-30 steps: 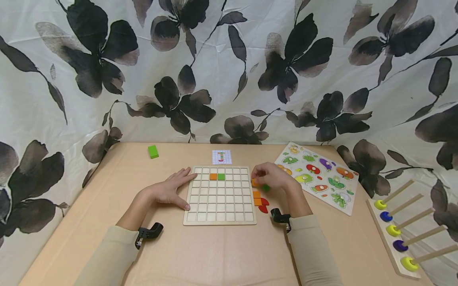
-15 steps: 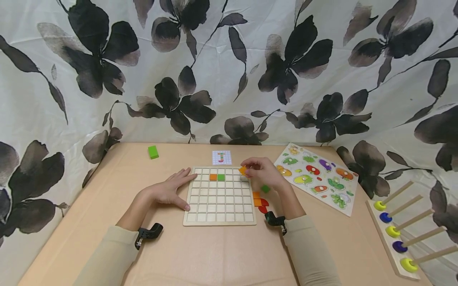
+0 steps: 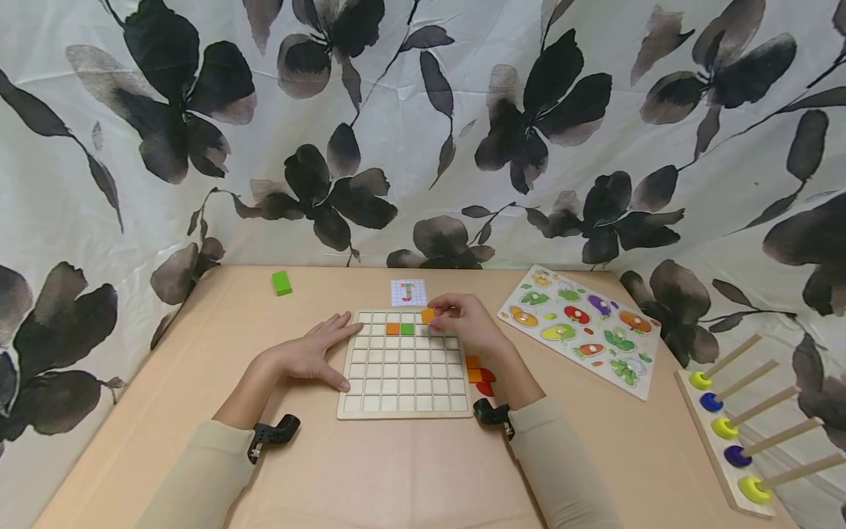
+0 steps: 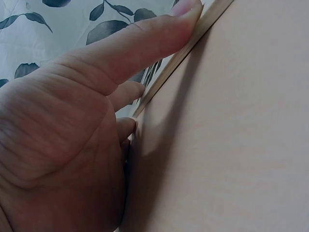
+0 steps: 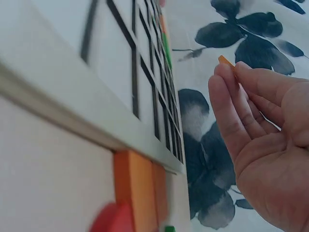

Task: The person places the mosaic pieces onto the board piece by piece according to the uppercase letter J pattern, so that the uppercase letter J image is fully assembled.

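Note:
A wooden grid board (image 3: pixel 405 386) lies on the table, with an orange square tile (image 3: pixel 393 329) and a green square tile (image 3: pixel 407 329) side by side in its second row. My left hand (image 3: pixel 309 351) rests on the board's left edge, thumb and fingers spread; the left wrist view has the thumb (image 4: pixel 145 46) against the rim. Over the board's upper right part, my right hand (image 3: pixel 468 323) pinches another orange square tile (image 3: pixel 427 315) between thumb and fingertips. That tile is held above the surface, just right of the green one, and shows edge-on in the right wrist view.
Orange tiles (image 3: pixel 474 373) and red curved tiles (image 3: pixel 485 382) lie along the board's right side. A pattern card (image 3: pixel 408 292) sits behind the board, a green block (image 3: pixel 281 283) at back left. Right are a vegetable puzzle board (image 3: pixel 598 349) and a peg stand (image 3: pixel 710 448).
My right hand has picked up an orange tile from beside the board and carried it left over the upper rows. My left hand has stayed on the board's edge.

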The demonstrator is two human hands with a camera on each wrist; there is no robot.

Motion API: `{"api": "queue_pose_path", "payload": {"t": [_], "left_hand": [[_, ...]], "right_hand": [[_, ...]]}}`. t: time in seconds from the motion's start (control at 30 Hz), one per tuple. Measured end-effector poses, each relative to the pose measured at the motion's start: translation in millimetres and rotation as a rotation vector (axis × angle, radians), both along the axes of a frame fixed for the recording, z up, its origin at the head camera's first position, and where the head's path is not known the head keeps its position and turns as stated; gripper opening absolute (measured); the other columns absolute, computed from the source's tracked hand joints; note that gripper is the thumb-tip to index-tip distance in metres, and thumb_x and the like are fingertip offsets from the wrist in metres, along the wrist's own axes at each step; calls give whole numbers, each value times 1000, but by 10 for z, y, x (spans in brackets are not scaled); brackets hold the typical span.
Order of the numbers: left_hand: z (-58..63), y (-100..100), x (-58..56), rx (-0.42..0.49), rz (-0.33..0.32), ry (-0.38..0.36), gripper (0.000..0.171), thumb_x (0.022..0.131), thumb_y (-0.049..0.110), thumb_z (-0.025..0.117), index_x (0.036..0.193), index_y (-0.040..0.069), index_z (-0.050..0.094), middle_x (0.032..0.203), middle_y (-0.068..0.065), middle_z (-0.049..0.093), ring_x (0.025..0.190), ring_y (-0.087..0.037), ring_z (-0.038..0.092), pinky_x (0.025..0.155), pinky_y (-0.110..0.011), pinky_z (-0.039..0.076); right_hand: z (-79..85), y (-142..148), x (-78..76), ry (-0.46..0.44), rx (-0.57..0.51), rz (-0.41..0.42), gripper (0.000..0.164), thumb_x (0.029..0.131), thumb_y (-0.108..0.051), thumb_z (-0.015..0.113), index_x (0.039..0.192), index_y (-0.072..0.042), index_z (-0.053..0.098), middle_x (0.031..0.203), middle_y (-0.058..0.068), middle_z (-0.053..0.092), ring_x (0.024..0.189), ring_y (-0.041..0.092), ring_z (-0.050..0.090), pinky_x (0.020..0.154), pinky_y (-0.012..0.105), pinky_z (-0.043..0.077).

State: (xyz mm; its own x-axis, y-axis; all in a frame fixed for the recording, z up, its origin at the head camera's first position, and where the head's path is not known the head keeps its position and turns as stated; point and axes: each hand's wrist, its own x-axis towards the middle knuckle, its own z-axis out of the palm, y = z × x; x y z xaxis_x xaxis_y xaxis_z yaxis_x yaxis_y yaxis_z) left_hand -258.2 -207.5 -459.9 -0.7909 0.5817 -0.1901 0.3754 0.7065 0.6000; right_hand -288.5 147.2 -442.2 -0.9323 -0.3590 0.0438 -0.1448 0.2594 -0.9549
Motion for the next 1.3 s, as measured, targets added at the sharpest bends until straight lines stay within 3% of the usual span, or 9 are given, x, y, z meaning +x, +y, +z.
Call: {"api": "queue_pose_path", "payload": {"t": [0.2, 0.43, 0.6, 0.73, 0.87, 1.3], "left_hand": [[3, 1, -2, 3, -3, 1, 122, 71, 55, 90, 167, 16, 25, 175, -19, -1, 161, -46, -5, 125, -71, 4], [5, 3, 2, 7, -4, -1, 122, 71, 54, 90, 167, 15, 25, 175, -20, 0, 161, -46, -5, 125, -70, 4], [6, -1, 4, 9, -2, 1, 122, 71, 54, 90, 167, 15, 25, 175, -20, 0, 161, -46, -5, 125, -70, 4], [3, 0, -1, 12, 3, -5, 123, 71, 54, 90, 167, 16, 24, 176, -19, 0, 161, -45, -6, 125, -71, 5], [1, -1, -3, 10, 4, -5, 123, 70, 55, 90, 167, 17, 25, 176, -18, 0, 161, -44, -5, 125, -71, 6], [7, 2, 3, 18, 16, -18, 124, 69, 54, 91, 167, 17, 26, 176, -18, 0, 161, -44, -6, 125, -71, 5]], "right_hand": [[-40, -66, -21, 53, 52, 8, 24, 95, -7, 75, 119, -3, 74, 97, 9, 68, 84, 22, 63, 73, 25, 59], [-55, -108, -40, 9, -4, -12, 27, 95, -4, 74, 121, 3, 72, 96, 12, 69, 82, 23, 69, 79, 34, 64], [-95, -133, -50, -4, -21, -17, 29, 94, -3, 75, 122, 5, 71, 95, 12, 68, 82, 22, 68, 77, 30, 64], [-166, -132, -71, 63, 69, -20, 25, 95, -6, 74, 119, 1, 74, 95, 10, 70, 83, 19, 64, 74, 22, 57], [-226, -129, -85, 132, 180, -29, 24, 94, -11, 77, 117, -3, 76, 95, 7, 71, 86, 19, 61, 77, 24, 51], [-275, -126, -89, 178, 311, -24, 21, 93, -12, 79, 113, -5, 77, 95, 4, 68, 86, 19, 59, 77, 27, 50]]}}
